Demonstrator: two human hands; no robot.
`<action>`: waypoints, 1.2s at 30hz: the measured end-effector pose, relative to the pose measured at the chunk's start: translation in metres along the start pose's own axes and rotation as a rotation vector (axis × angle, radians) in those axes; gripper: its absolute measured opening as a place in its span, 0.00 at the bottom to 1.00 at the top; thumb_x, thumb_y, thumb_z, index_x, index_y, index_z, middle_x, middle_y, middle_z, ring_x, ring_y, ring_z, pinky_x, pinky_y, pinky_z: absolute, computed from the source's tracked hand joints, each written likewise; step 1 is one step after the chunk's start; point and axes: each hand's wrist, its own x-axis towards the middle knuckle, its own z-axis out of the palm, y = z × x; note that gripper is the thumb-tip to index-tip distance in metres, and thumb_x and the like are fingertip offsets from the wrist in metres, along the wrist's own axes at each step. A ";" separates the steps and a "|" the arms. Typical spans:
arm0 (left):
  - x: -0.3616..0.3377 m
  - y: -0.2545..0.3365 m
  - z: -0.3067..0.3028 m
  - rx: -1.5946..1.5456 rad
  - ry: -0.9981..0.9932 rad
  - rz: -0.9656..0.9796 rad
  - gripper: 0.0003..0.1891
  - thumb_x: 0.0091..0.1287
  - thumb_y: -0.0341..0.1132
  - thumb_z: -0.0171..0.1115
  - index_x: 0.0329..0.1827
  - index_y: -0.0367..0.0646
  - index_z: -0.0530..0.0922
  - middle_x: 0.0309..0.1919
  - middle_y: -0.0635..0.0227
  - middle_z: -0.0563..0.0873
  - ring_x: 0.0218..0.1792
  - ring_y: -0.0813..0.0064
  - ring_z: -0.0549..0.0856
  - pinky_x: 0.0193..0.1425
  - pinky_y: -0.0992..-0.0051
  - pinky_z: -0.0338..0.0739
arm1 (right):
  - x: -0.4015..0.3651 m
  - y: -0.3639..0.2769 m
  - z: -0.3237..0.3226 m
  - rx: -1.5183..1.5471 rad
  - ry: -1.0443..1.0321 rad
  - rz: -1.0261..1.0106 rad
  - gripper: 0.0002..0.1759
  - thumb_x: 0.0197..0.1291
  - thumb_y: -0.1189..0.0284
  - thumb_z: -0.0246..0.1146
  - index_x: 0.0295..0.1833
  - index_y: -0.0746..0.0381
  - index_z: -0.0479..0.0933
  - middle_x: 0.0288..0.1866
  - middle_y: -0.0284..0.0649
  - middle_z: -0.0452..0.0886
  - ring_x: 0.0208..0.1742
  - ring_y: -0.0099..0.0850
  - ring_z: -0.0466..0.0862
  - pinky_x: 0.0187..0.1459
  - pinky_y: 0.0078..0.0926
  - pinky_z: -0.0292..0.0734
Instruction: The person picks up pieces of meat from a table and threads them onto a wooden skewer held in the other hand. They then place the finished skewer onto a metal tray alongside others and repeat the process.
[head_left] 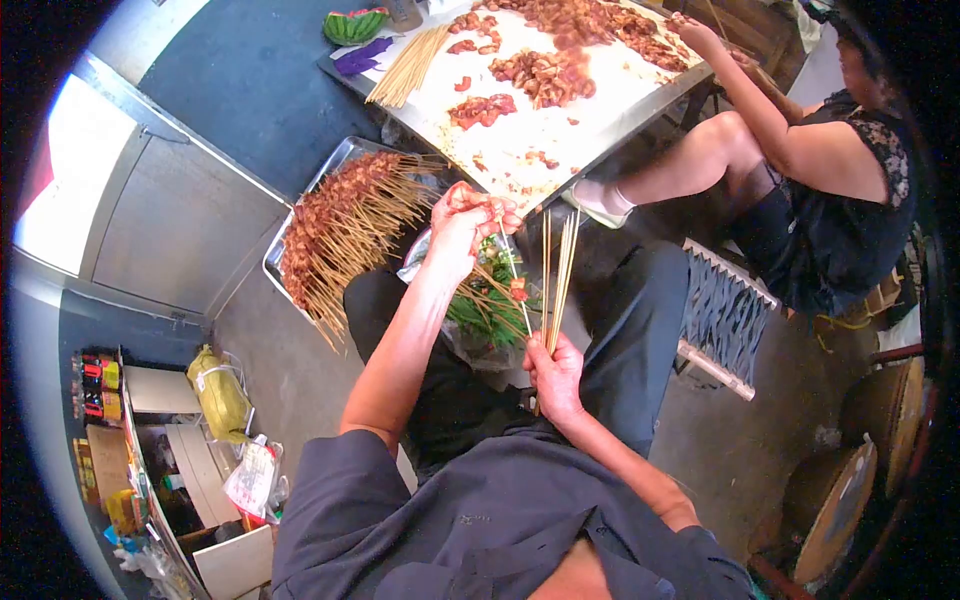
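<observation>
No text can be read; the mark (474,519) on the shirt (400,530) is too small.

"Which colour has your shirt (470,520)?"

"My shirt is dark grey. The bamboo skewers (563,270) are pale yellow, the meat (545,78) is reddish brown, and the tabletop (430,115) is white."

"And is there some pattern?"

"Yes, the watermelon rind (355,30) has stripes, dark green over lighter green. The sack (218,398) is yellowish green, the leaves (480,318) fresh green."

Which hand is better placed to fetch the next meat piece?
Left, I'd judge: the left hand is at the tip of the skewer, near the table, while the right hand is occupied with a bundle of sticks.
</observation>
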 end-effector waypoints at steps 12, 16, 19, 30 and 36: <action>-0.008 -0.009 -0.014 0.005 -0.019 -0.040 0.09 0.56 0.16 0.49 0.29 0.43 0.67 0.32 0.50 0.82 0.32 0.57 0.85 0.37 0.61 0.83 | -0.008 0.000 -0.003 -0.006 0.011 0.073 0.02 0.62 0.73 0.56 0.37 0.59 0.72 0.19 0.29 0.71 0.14 0.12 0.62 0.14 0.11 0.53; -0.006 -0.013 -0.015 -0.080 0.031 0.038 0.09 0.57 0.15 0.48 0.33 0.40 0.71 0.33 0.51 0.82 0.32 0.59 0.84 0.37 0.64 0.83 | -0.003 -0.008 -0.001 0.015 -0.030 0.086 0.05 0.64 0.72 0.56 0.36 0.59 0.73 0.19 0.27 0.71 0.16 0.14 0.63 0.16 0.13 0.57; -0.004 -0.010 -0.014 -0.118 0.035 0.094 0.10 0.56 0.14 0.47 0.34 0.39 0.71 0.30 0.54 0.81 0.29 0.63 0.84 0.33 0.69 0.83 | -0.001 -0.006 0.000 0.009 -0.031 0.091 0.04 0.63 0.71 0.57 0.38 0.58 0.72 0.19 0.28 0.71 0.15 0.12 0.61 0.15 0.11 0.54; -0.004 -0.002 -0.005 0.012 0.209 0.171 0.07 0.62 0.18 0.48 0.39 0.37 0.69 0.38 0.52 0.82 0.32 0.62 0.85 0.35 0.69 0.83 | 0.007 0.006 -0.003 -0.098 0.019 -0.073 0.01 0.61 0.74 0.60 0.37 0.60 0.75 0.20 0.29 0.74 0.16 0.12 0.63 0.16 0.11 0.54; -0.020 -0.009 -0.014 0.038 0.225 0.194 0.05 0.68 0.28 0.47 0.44 0.40 0.68 0.41 0.51 0.81 0.39 0.58 0.85 0.42 0.63 0.82 | 0.003 -0.003 -0.001 -0.011 0.008 -0.045 0.02 0.61 0.74 0.60 0.37 0.60 0.74 0.20 0.29 0.73 0.15 0.12 0.62 0.16 0.11 0.53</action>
